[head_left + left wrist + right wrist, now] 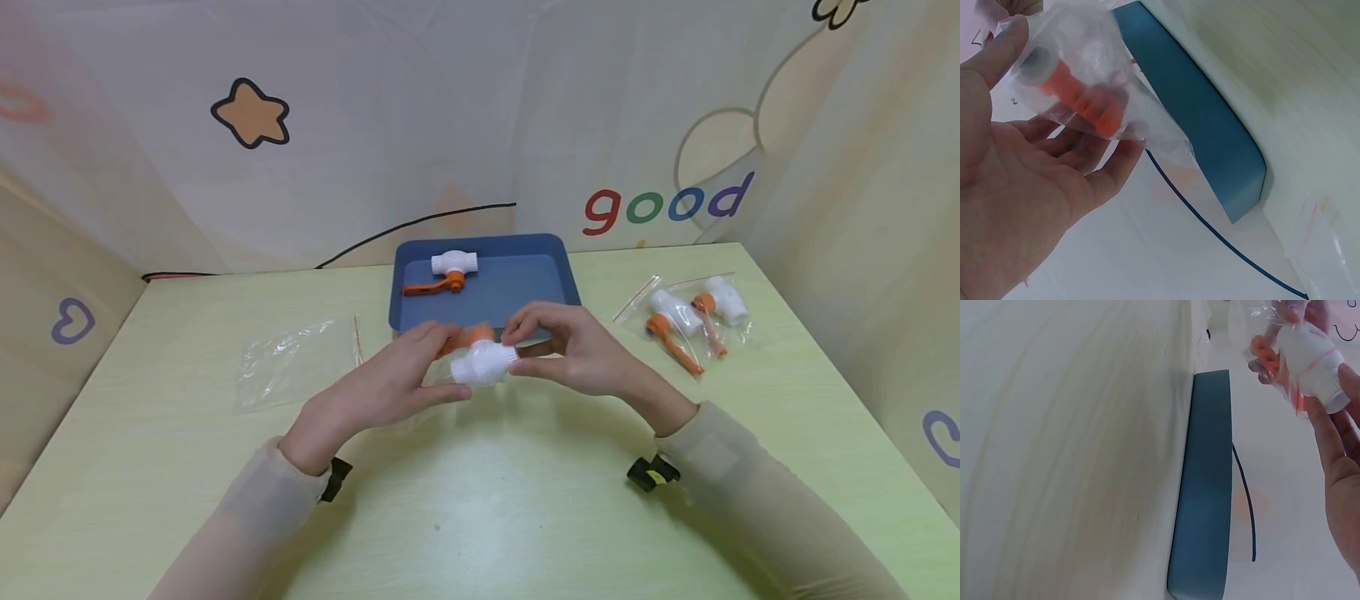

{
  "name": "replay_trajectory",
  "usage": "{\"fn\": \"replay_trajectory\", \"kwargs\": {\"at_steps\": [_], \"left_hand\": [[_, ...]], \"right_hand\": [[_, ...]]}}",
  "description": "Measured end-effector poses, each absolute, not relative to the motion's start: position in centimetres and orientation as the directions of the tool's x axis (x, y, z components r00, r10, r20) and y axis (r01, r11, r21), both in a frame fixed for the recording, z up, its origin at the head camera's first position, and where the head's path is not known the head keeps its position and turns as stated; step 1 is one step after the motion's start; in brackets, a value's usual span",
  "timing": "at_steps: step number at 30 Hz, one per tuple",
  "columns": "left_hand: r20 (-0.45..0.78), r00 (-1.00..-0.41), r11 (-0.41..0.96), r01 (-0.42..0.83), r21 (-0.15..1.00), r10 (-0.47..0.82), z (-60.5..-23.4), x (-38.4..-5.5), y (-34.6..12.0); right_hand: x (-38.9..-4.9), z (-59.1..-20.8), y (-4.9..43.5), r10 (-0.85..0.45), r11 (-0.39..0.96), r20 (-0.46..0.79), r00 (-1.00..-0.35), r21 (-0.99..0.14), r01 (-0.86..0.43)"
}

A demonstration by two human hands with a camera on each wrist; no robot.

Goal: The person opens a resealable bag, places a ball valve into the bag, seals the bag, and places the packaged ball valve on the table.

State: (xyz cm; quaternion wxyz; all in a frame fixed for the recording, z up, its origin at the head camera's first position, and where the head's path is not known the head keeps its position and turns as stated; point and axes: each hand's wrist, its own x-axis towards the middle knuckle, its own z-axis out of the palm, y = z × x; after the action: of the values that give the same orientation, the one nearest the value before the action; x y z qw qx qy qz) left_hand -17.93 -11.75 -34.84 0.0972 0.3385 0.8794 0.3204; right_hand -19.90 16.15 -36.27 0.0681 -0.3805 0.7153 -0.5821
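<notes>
A white ball valve (483,362) with an orange lever handle is held above the table, in front of the tray. A clear plastic zip bag (1085,37) wraps around it; in the left wrist view the orange handle (1088,103) shows through the film. My left hand (386,375) grips the bagged valve from the left, thumb on the near side. From the right, my right hand (573,350) pinches the white end of the valve between thumb and fingers. A red line crosses the white body (1310,353) in the right wrist view. Whether that end is outside the bag I cannot tell.
Behind the hands stands a blue-grey tray (517,287) holding another white valve (453,262) with an orange handle. A flat clear bag (300,362) lies to the left. At the right lie bagged valves (675,312). A printed curtain (412,125) hangs behind the table.
</notes>
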Motion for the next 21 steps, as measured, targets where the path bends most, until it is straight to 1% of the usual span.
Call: {"fn": "replay_trajectory", "kwargs": {"at_steps": [12, 21], "left_hand": [[0.056, -0.755, 0.568, 0.538, 0.623, 0.653, -34.7, -17.93, -11.22], [0.05, -0.784, 0.603, 0.515, 0.609, 0.619, -34.59, -17.84, -11.06]], "right_hand": [[-19.68, -36.09, 15.63, -0.623, 0.062, 0.313, -0.717, -0.893, -0.445], [-19.66, -36.01, 15.51, -0.62, 0.061, 0.288, -0.73, -0.91, -0.411]]}}
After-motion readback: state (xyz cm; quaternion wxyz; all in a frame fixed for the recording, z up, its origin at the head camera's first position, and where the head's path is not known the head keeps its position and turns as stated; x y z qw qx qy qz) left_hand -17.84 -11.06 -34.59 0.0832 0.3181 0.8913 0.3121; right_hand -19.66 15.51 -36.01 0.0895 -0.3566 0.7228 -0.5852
